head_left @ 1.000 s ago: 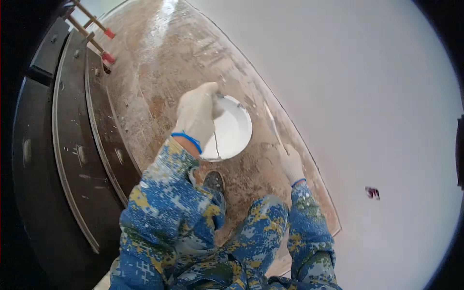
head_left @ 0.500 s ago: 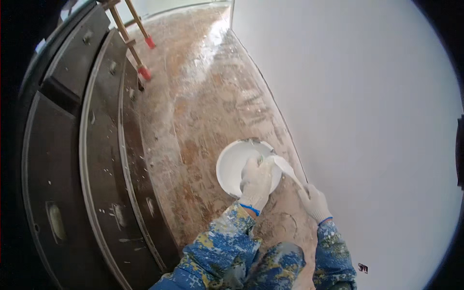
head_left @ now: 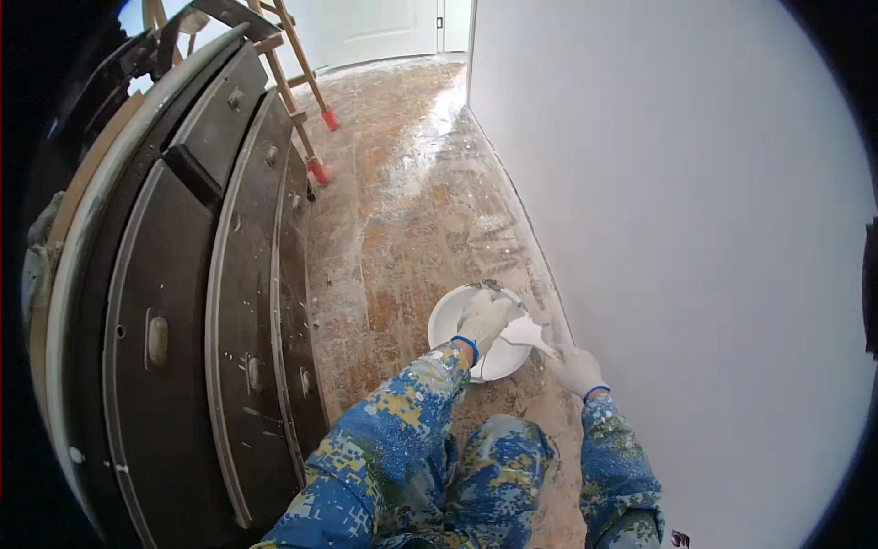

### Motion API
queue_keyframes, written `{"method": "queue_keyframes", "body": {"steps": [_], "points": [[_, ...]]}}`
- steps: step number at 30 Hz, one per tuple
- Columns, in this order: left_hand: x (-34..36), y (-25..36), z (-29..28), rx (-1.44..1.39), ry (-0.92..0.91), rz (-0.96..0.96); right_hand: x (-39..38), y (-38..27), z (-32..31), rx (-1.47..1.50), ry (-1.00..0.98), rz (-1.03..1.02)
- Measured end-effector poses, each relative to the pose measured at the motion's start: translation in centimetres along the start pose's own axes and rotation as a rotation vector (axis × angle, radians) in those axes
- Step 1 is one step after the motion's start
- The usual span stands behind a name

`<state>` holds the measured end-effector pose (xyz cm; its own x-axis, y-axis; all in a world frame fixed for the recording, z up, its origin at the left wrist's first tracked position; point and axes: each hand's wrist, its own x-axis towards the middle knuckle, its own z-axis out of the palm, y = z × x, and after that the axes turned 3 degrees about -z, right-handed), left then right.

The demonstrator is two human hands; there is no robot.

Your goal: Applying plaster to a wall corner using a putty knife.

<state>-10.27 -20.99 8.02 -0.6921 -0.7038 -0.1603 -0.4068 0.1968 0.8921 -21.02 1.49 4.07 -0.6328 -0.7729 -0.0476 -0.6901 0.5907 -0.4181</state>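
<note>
A white round bucket (head_left: 441, 322) stands on the floor between my knees and the wall. My left hand (head_left: 486, 314), in a white knit glove with a blue cuff, reaches over the bucket near its far rim. Its fingers look closed, but what they grip is hidden from me. In my gloved right hand (head_left: 576, 370) I hold the handle of a paintbrush (head_left: 523, 331), at the bucket's right side. The white-coated head of the brush lies over the bucket opening, next to my left hand.
A dark chest of drawers (head_left: 183, 274) with white splashes stands close on the left. Beyond it is a wooden ladder (head_left: 297, 101) with red feet. A white wall (head_left: 677, 229) rises close on the right. The brown floor (head_left: 402, 238) is streaked with white, and a white door (head_left: 384, 23) stands far back.
My view has tilted up, bringing the far door in. My left hand has moved to the bucket's far rim, away from the brush head. My right hand and the brush have shifted slightly left.
</note>
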Motion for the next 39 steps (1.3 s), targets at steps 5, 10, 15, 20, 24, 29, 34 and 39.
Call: {"method": "queue_keyframes", "body": {"steps": [5, 10, 15, 20, 24, 29, 34, 39], "points": [[3.8, -4.2, -2.4, 0.015, -0.116, 0.122, 3.2, -3.2, 0.5, -0.074, -0.113, -0.070], [0.4, 1.4, -4.0, -0.433, -0.113, -0.448, 5.5, -1.1, 3.1, -0.138, -0.134, -0.137], [1.2, -1.9, -6.7, -0.422, -0.229, -0.387, 7.4, -7.2, 3.4, -0.377, -0.290, -0.148], [3.6, -5.7, -7.4, -0.270, -0.330, -0.241, 8.9, -8.4, 8.0, -0.476, -0.332, -0.120], [2.6, -3.7, -8.8, -0.185, -0.334, -0.268, 8.6, -8.2, 10.8, -0.464, -0.284, -0.119], [2.8, -3.2, -8.3, -0.450, -0.240, -0.487, 8.4, -6.8, 8.3, -0.452, -0.263, -0.169], [2.6, -1.5, -7.0, -0.544, -0.264, -0.495, 4.6, -4.6, 4.0, -0.360, -0.262, -0.112], [6.8, -4.6, -3.5, -0.436, -0.400, -0.117, 1.1, 0.4, 2.6, -0.302, -0.186, 0.088]]}}
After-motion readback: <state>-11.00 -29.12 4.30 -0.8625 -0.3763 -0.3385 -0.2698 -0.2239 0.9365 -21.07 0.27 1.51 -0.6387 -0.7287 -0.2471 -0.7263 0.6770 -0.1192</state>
